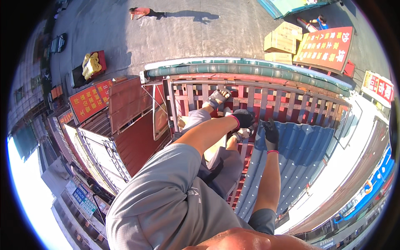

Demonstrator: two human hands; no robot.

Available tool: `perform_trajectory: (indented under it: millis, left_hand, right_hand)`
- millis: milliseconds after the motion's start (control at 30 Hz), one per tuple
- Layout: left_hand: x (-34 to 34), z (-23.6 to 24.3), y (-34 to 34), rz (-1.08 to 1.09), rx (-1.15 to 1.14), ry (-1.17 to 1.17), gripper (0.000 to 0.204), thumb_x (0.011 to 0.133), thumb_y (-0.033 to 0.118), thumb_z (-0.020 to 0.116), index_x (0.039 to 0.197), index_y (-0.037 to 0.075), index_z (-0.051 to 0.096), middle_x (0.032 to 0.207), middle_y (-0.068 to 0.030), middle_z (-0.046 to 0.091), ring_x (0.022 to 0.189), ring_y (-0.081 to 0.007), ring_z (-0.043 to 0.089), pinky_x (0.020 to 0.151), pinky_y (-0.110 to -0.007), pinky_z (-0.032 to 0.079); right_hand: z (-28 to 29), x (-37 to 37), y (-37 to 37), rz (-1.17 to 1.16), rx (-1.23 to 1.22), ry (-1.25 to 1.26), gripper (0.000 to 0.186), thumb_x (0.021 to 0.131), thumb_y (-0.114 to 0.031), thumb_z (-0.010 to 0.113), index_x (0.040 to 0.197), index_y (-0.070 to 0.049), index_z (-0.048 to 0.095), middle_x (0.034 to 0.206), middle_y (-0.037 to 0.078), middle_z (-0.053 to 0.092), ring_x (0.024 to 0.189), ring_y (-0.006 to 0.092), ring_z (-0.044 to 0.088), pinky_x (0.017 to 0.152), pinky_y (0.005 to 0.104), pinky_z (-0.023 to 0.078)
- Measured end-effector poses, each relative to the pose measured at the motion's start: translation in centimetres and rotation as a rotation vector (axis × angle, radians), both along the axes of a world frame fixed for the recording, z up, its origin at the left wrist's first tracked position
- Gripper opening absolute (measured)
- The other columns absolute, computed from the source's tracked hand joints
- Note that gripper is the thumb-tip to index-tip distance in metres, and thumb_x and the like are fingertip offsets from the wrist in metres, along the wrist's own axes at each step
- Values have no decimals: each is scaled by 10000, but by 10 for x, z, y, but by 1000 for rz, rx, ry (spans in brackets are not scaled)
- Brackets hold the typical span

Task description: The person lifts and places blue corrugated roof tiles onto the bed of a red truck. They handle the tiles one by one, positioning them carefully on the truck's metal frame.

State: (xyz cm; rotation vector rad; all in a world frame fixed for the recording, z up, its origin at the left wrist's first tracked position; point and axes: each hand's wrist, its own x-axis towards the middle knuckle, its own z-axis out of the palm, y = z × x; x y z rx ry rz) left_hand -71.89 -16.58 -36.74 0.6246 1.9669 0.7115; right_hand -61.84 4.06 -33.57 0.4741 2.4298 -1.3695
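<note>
Both my hands wear black gloves with pink cuffs. My left hand (243, 118) is held over the red framework, above my sandalled foot (243, 134); its dark fingers blend together, so I cannot make out their pose. Close by on the right, my right hand (271, 135) lies against the upper left corner of a blue corrugated roofing sheet (300, 146), its fingers stretched forward and slightly apart. The sheet rests on red slatted beams (287, 102). My other sandalled foot (218, 98) stands on the slats farther forward.
A green rolled tarp (250, 70) runs along the far edge, high above the ground. Below are stacked cartons (283, 39), a red signboard (327, 48), a loaded cart (91, 65) and a walking person (143, 12). Red metal panels (133, 121) stand at left; a white ledge (358, 129) lies right.
</note>
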Motion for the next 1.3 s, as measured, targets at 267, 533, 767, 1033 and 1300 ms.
perform_trajectory:
  millis: [267,533,767,1033,1300]
  left_hand:
    - [40,-4,3,33,-32,45,353,896,395,487,984,89,639,901,-182,674,858,-385,646,755,-506,509]
    - [115,-60,39,9,78,59,295,934,242,411,1084,45,572,975,-190,650,852,-328,668,726,-453,537]
    - [235,-238,57,-31,86,282,252,847,118,563,1095,105,610,1114,-153,632,1039,-336,620,922,-429,495]
    - [245,-335,85,85,123,226,258,887,191,529,1108,97,622,1167,-198,635,1183,-320,559,859,-423,531]
    - [256,-328,148,391,160,-291,467,886,199,568,1296,8,449,1284,-254,528,1161,-395,540,950,-427,445]
  right_hand:
    - [-1,9,14,96,111,-105,439,880,-93,637,1305,-33,543,1036,121,692,953,201,670,833,308,509]
    - [-65,96,72,178,169,-168,406,910,-223,607,1271,-45,559,1038,155,688,938,287,672,786,352,518]
    - [-159,125,109,285,372,-229,434,910,-319,600,1257,-60,569,1224,156,621,1102,328,593,929,390,471]
    - [-257,80,98,249,387,-169,525,865,-354,659,1277,-46,553,1282,182,577,1184,354,533,1015,419,411]
    - [-311,97,84,410,630,-127,655,739,-425,734,1226,-17,575,1246,169,575,1237,353,477,1080,534,284]
